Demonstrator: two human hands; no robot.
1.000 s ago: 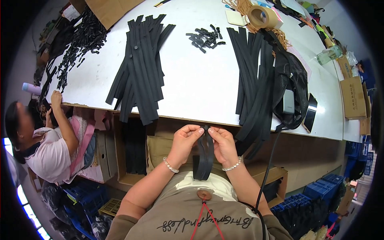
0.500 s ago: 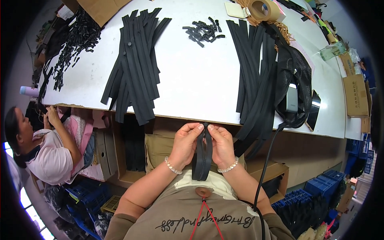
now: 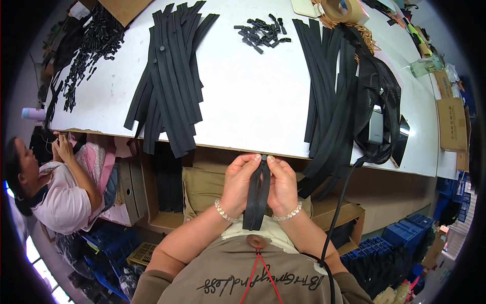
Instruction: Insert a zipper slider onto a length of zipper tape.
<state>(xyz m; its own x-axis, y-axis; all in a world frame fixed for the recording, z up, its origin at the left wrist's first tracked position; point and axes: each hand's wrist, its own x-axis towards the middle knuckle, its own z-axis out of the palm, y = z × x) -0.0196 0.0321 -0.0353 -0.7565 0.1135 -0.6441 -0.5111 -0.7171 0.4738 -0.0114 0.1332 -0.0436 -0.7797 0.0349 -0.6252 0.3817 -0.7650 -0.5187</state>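
Between my hands hangs a black zipper strip [image 3: 257, 197], its top end at the table's front edge and its lower part in front of my shirt. My left hand [image 3: 240, 175] pinches one side of that top end with thumb and fingers. On the other side my right hand [image 3: 280, 177] pinches it the same way. A small dark round piece shows between the two thumbs; its kind is too small to tell. Several black zipper strips [image 3: 174, 86] lie fanned at the left of the table, and another bundle of strips [image 3: 329, 96] droops over the front edge at the right.
Small black zipper pulls [image 3: 260, 33] lie at the far middle of the white table [image 3: 248, 96], with a bigger heap [image 3: 101, 40] at far left. A mesh bag [image 3: 379, 86] holds a grey device, whose black cable [image 3: 340, 202] runs to me. A co-worker [image 3: 66, 187] sits at left.
The lower end of the zipper strip, looped before, now hangs straighter and narrower. My hands keep their pinch at the top. The whole view has shifted slightly.
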